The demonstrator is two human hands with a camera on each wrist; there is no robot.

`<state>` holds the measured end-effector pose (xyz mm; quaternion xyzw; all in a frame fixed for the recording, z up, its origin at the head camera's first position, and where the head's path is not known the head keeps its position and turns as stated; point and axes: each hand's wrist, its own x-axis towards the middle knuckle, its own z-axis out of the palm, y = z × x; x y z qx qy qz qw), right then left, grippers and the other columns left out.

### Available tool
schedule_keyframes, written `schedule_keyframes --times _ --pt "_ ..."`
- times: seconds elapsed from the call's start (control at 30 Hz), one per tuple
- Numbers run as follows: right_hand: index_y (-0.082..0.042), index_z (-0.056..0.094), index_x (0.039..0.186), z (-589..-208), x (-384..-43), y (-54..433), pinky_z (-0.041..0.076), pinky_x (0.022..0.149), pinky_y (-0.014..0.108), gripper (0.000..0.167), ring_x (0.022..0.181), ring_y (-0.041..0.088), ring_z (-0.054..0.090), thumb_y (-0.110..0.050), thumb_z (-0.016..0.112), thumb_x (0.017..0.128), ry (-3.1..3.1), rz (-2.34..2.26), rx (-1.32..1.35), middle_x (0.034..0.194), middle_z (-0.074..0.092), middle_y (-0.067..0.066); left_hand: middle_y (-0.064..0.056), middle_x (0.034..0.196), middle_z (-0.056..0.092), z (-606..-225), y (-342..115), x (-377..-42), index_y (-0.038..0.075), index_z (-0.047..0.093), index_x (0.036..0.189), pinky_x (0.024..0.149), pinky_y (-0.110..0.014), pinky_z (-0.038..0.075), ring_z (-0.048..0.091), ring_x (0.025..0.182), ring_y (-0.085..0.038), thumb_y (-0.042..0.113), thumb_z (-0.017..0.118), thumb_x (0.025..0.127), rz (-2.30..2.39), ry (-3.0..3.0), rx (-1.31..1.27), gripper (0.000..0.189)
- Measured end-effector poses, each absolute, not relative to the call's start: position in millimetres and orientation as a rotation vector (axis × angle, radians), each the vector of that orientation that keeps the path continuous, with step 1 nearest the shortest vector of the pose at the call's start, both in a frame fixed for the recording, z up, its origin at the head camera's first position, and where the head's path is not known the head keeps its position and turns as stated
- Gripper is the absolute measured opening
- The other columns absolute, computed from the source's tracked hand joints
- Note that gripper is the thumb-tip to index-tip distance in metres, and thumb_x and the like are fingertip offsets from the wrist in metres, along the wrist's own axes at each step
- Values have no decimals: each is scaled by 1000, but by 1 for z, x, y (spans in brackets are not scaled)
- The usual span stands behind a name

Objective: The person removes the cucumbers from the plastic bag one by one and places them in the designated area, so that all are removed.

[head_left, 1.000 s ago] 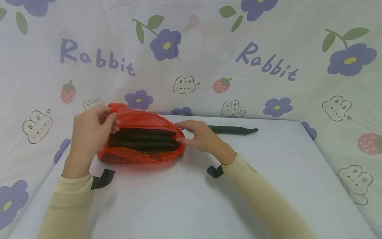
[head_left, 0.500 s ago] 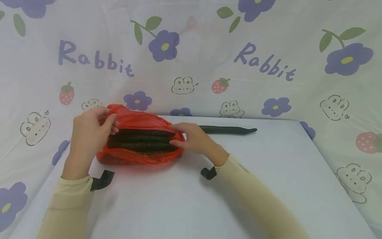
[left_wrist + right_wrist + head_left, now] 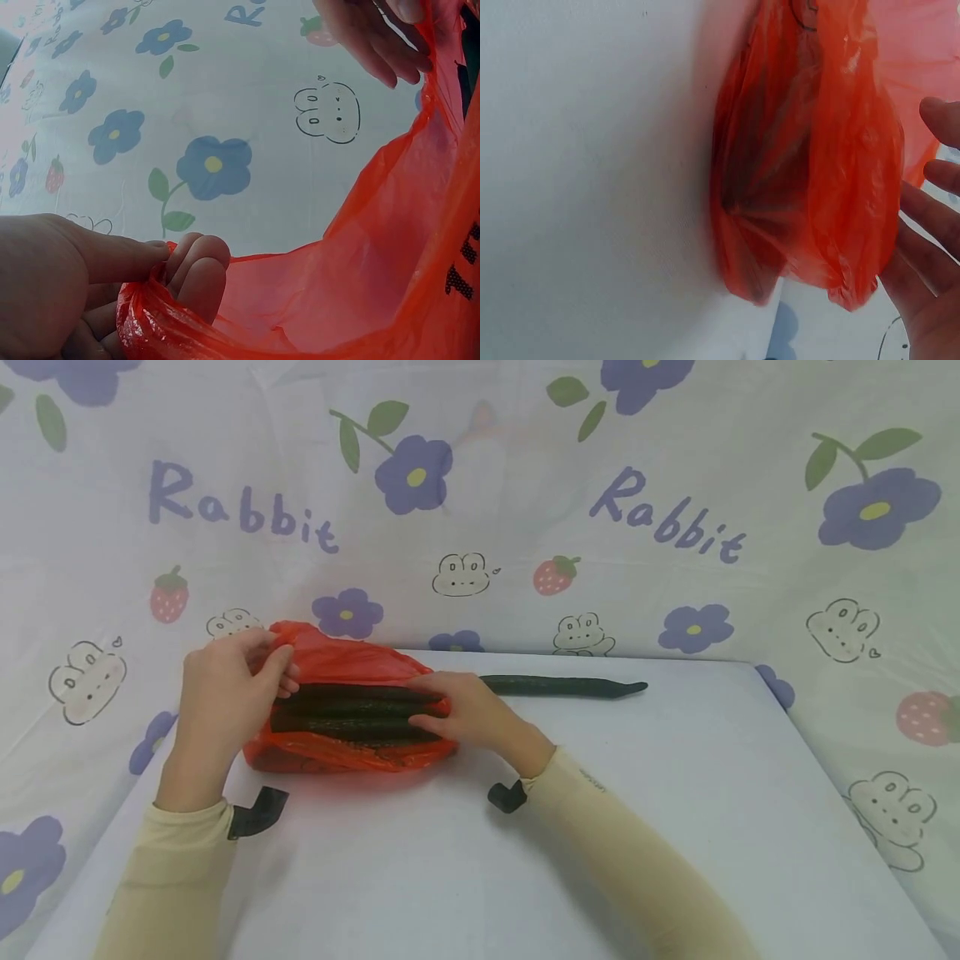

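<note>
A red plastic bag (image 3: 337, 656) lies on its side at the table's back left, its mouth facing up and toward me. Several dark green cucumbers (image 3: 352, 712) show inside it, side by side. My left hand (image 3: 228, 693) pinches the bag's rim at the left end; the left wrist view shows the bunched plastic between thumb and fingers. At the right end, my right hand (image 3: 476, 714) reaches over the mouth with thumb and fingers spread. The right wrist view shows some of its fingers (image 3: 930, 217) against the outside of the bag. Another cucumber (image 3: 562, 686) lies behind the right hand.
The white table (image 3: 420, 877) ends at the back against a hanging cloth (image 3: 517, 468) printed with flowers and rabbits. Black brackets (image 3: 258, 812) stick out from both sleeve cuffs.
My right hand has moved left, over the right end of the bag's mouth, uncovering more of the loose cucumber. My left hand has stayed in place on the rim.
</note>
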<state>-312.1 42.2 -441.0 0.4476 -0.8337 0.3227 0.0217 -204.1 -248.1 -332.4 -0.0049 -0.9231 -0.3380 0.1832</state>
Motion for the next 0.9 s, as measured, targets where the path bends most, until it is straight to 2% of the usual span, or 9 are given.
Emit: schedule_keyframes --times 0.07,0.2,0.27,0.53,0.9 --pt "-8 66 147 -442 -311 40 49 113 33 53 129 19 65 -23 83 99 -2590 1007 1389 138 72 6 -13 90 77 -333 -248 -204 -1 74 125 81 -33 65 78 81 -29 17 67 109 -960 -2603 -15 25" --pt "-7 66 148 -446 -309 36 48 115 33 54 132 20 64 -22 83 99 -2625 985 1370 141 71 7 -13 89 77 -333 -248 -204 -1 74 122 70 -7 52 78 80 -29 16 68 108 -980 -2589 -33 23" --pt "-8 66 147 -446 -309 32 47 116 33 53 133 20 63 -23 83 99 -2642 961 1367 141 70 6 -13 88 76 -334 -248 -204 -1 75 121 67 -2 46 78 79 -29 15 68 108 -984 -2579 -44 22" --pt "-5 67 145 -449 -311 20 48 116 37 51 132 22 63 -23 82 100 -2668 911 1406 140 71 7 -13 88 76 -333 -247 -204 -1 75 122 68 -2 46 78 79 -29 14 69 108 -979 -2575 -51 21" --pt "-10 68 145 -454 -308 8 45 118 35 50 134 19 61 -29 81 101 -2753 819 1396 140 70 3 -13 87 76 -334 -248 -205 -1 75 118 66 -3 47 77 78 -29 13 69 107 -983 -2563 -63 19"
